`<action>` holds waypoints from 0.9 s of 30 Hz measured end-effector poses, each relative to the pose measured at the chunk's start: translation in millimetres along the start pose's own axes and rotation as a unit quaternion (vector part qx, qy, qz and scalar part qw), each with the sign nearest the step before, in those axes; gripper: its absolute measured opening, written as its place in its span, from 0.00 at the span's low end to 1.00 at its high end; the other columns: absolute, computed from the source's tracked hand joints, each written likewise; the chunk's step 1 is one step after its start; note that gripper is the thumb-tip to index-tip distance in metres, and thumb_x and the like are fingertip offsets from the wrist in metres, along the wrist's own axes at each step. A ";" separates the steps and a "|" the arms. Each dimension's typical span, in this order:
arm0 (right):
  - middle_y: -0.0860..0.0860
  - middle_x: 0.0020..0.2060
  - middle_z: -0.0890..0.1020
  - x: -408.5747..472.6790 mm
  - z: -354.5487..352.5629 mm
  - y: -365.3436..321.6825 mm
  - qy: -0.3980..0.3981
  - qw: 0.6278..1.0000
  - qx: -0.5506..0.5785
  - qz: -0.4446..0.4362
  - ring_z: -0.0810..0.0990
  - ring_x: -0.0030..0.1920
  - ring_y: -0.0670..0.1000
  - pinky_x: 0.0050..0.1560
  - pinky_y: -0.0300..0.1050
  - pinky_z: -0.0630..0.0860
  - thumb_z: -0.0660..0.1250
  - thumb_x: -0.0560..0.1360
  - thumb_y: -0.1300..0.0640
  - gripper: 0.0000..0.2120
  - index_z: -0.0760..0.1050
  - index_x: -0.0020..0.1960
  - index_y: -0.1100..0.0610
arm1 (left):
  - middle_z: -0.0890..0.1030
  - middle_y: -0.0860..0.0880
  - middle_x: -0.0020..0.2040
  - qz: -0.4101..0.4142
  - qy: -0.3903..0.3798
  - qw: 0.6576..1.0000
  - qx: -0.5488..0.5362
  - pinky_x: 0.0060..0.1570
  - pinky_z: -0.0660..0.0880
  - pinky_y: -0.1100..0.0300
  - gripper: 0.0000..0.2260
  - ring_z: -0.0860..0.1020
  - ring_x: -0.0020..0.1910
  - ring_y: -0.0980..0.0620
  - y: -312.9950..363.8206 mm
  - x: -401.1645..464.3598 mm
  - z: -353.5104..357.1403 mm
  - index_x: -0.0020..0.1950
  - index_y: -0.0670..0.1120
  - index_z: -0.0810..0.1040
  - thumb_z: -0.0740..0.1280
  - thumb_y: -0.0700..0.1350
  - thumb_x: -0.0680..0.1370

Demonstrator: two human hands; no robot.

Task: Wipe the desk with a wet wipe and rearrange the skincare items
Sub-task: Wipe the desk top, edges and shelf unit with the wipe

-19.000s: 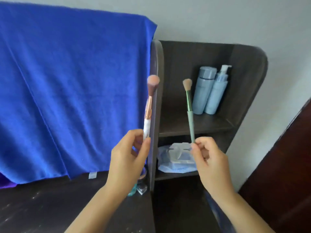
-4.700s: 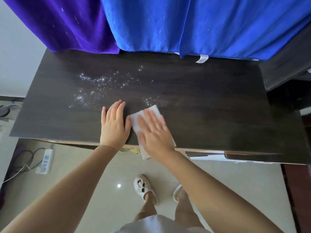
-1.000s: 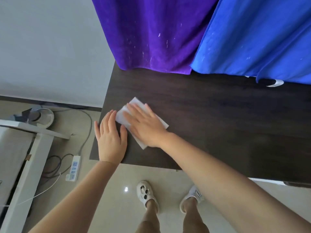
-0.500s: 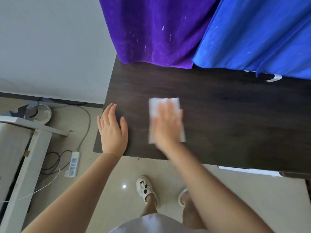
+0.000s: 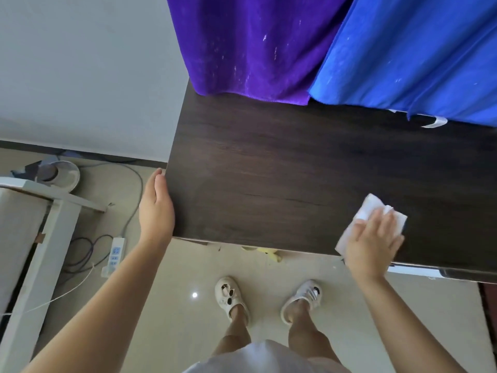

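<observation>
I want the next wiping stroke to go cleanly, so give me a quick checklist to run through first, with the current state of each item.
1. Wet wipe flat under the right hand: ok.
2. Wipe fully on the desk: not ok, its near corner overhangs the front edge.
3. Left hand steadying the desk's left edge: ok.
4. Visible desktop free of powder: ok.
5. Towels clear of the wiping path: ok.
6. Wipe still moist: cannot tell.
</observation>
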State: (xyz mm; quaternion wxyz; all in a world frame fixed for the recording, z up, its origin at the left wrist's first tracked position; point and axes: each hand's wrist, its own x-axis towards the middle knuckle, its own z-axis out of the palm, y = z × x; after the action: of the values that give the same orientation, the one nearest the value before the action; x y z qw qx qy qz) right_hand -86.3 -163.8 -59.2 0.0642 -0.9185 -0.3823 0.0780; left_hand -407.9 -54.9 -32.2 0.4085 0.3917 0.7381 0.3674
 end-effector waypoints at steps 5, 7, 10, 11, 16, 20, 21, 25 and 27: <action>0.59 0.70 0.69 -80.3 44.7 -156.8 -0.039 0.939 -0.033 -0.340 0.67 0.70 0.58 0.71 0.62 0.55 0.49 0.75 0.50 0.27 0.66 0.70 0.60 | 0.79 0.52 0.58 -0.114 -0.085 0.964 -0.227 0.61 0.66 0.60 0.23 0.75 0.58 0.57 0.1 12.4 -22.8 0.65 0.48 0.71 0.45 0.56 0.81; 0.56 0.71 0.68 -105.1 54.3 -205.2 -0.063 0.883 -0.042 -0.464 0.65 0.72 0.55 0.71 0.59 0.54 0.47 0.76 0.49 0.27 0.65 0.70 0.58 | 0.77 0.49 0.61 -0.141 -0.117 0.947 -0.265 0.64 0.65 0.55 0.26 0.74 0.62 0.52 -5.0 17.2 -32.6 0.66 0.48 0.71 0.43 0.59 0.80; 0.52 0.74 0.61 -100.5 52.6 -244.1 -0.109 0.742 -0.112 -0.652 0.56 0.75 0.51 0.74 0.56 0.51 0.43 0.79 0.48 0.25 0.57 0.74 0.55 | 0.74 0.46 0.65 -0.172 -0.130 0.939 -0.270 0.66 0.64 0.47 0.27 0.71 0.65 0.47 -11.6 19.9 -41.0 0.62 0.53 0.75 0.43 0.63 0.79; 0.51 0.76 0.56 -85.0 51.4 -252.0 -0.139 0.700 -0.120 -0.690 0.51 0.76 0.51 0.74 0.55 0.46 0.43 0.80 0.49 0.24 0.52 0.75 0.54 | 0.74 0.45 0.65 -0.175 -0.118 0.934 -0.287 0.66 0.65 0.49 0.26 0.72 0.65 0.47 -12.7 20.1 -41.6 0.63 0.52 0.74 0.43 0.62 0.79; 0.51 0.77 0.47 38.6 47.8 -282.1 -0.127 0.826 -0.107 -0.539 0.43 0.76 0.51 0.74 0.57 0.40 0.44 0.81 0.53 0.24 0.45 0.76 0.53 | 0.76 0.49 0.61 -0.148 -0.073 0.950 -0.265 0.62 0.66 0.58 0.24 0.75 0.59 0.52 -4.3 13.1 -28.0 0.68 0.49 0.68 0.44 0.57 0.81; 0.53 0.77 0.49 40.0 42.8 -261.1 -0.117 0.900 -0.076 -0.414 0.46 0.76 0.52 0.74 0.56 0.40 0.44 0.80 0.51 0.25 0.47 0.76 0.55 | 0.79 0.50 0.55 -0.135 0.000 0.976 -0.171 0.55 0.66 0.60 0.22 0.76 0.54 0.54 -1.7 8.8 -13.1 0.63 0.48 0.73 0.45 0.55 0.81; 0.54 0.77 0.52 21.5 43.0 -247.7 -0.108 0.884 -0.072 -0.449 0.49 0.76 0.53 0.74 0.55 0.41 0.43 0.80 0.50 0.26 0.49 0.76 0.56 | 0.80 0.51 0.55 -0.131 0.019 0.980 -0.151 0.56 0.67 0.58 0.22 0.76 0.54 0.54 -1.5 8.2 -9.2 0.61 0.48 0.75 0.46 0.55 0.81; 0.53 0.73 0.64 -50.4 43.3 -200.6 -0.131 0.721 -0.083 -0.676 0.59 0.74 0.52 0.71 0.55 0.50 0.39 0.81 0.48 0.25 0.56 0.74 0.55 | 0.75 0.56 0.53 -0.079 0.062 0.993 0.054 0.50 0.64 0.58 0.16 0.74 0.52 0.54 -0.8 2.7 5.7 0.56 0.52 0.74 0.47 0.51 0.81; 0.53 0.72 0.66 -26.4 44.2 -220.1 -0.158 0.666 -0.079 -0.725 0.58 0.73 0.52 0.72 0.55 0.49 0.42 0.81 0.48 0.23 0.58 0.73 0.54 | 0.74 0.54 0.57 -0.029 0.066 0.988 0.138 0.49 0.64 0.57 0.15 0.73 0.57 0.51 -3.3 -0.1 9.6 0.60 0.50 0.71 0.49 0.51 0.80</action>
State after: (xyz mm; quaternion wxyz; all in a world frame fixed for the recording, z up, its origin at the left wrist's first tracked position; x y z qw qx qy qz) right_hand -265.5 -26.1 -61.0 -0.0334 -0.3275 -0.9366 0.1201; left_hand -400.2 -54.3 -38.8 0.3112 0.3977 0.8180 0.2754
